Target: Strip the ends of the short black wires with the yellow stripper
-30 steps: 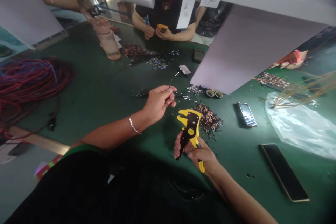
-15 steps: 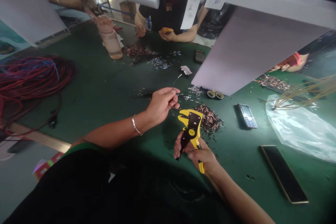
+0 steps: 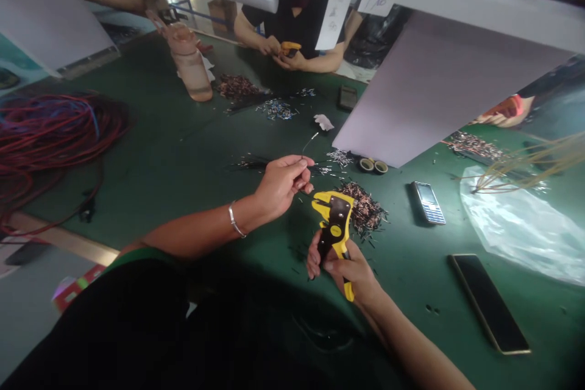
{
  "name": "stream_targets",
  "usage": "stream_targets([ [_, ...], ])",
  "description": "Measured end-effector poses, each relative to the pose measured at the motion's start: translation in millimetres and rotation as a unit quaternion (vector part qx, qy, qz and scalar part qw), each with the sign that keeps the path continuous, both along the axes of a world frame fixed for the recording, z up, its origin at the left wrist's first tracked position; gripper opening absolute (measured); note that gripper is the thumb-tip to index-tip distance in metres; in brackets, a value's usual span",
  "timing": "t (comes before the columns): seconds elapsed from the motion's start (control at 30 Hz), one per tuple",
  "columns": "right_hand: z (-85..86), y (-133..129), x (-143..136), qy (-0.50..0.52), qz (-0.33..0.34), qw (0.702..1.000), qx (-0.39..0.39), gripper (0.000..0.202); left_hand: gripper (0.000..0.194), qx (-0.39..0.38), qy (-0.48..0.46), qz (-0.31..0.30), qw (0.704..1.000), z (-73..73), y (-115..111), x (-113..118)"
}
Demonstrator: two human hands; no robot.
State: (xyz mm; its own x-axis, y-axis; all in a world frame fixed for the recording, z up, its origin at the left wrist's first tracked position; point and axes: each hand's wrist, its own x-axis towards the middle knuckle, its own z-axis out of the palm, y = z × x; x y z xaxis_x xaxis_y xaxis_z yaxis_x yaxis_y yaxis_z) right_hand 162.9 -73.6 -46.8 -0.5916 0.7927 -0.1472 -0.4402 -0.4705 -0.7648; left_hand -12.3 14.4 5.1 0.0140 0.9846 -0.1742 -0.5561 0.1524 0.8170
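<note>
Between the thumb and fingers of my left hand (image 3: pixel 282 186) is pinched a thin dark wire (image 3: pixel 304 147), its bright metal tip pointing up and away. My right hand (image 3: pixel 350 265) is wrapped round the handles of a yellow and black wire stripper (image 3: pixel 337 219). The stripper's jaws point left, just right of and below my left fingers, apart from them. A heap of short copper and black offcuts (image 3: pixel 365 207) lies behind the stripper. Beyond my left hand are a bundle of dark wires (image 3: pixel 256 163) and a small pile of silvery terminals (image 3: pixel 340 158).
Coiled red and blue cable (image 3: pixel 59 146) lies at left, a water bottle (image 3: pixel 191 70) further back. At right are a keypad phone (image 3: pixel 428 202), a smartphone (image 3: pixel 491 304), a plastic bag (image 3: pixel 525 225) and tape rolls (image 3: pixel 373 165). A white partition (image 3: pixel 439 85) stands behind. Across the table, a co-worker's hands hold a yellow tool (image 3: pixel 290 49).
My hands have barely moved and keep the wire and the stripper. Across the table, the co-worker's hands have come together at the yellow tool. The view has shifted slightly.
</note>
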Motion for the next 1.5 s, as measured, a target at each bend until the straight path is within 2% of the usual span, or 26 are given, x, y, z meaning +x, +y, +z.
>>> stream_targets([
  [0.3, -3.2, -1.2, -0.3, -0.011, -0.015, 1.0, 0.002, 0.025, 0.014, 0.001, -0.01, -0.007, 1.0, -4.1, -0.7, 0.8],
  [0.6, -6.7, -1.1, 2.1, -0.021, -0.031, 0.999, -0.003, 0.021, 0.016, -0.011, -0.016, -0.039, 0.999, -9.6, 1.1, -0.5],
  [0.8, -6.6, -1.8, 1.6, -0.066, -0.051, 0.996, 0.017, 0.018, 0.018, -0.04, -0.009, -0.048, 0.998, -10.0, 3.8, 0.6],
  [1.17, -27.3, -1.7, 3.0, -0.223, -0.079, 0.965, 0.113, 0.015, 0.02, -0.043, 0.011, -0.064, 0.997, -16.5, 8.7, -0.4],
  [1.5, -27.3, 0.4, 0.4, -0.217, -0.079, 0.968, 0.102, 0.016, 0.02, -0.038, 0.019, -0.08, 0.996, -24.7, 15.4, -2.2],
])
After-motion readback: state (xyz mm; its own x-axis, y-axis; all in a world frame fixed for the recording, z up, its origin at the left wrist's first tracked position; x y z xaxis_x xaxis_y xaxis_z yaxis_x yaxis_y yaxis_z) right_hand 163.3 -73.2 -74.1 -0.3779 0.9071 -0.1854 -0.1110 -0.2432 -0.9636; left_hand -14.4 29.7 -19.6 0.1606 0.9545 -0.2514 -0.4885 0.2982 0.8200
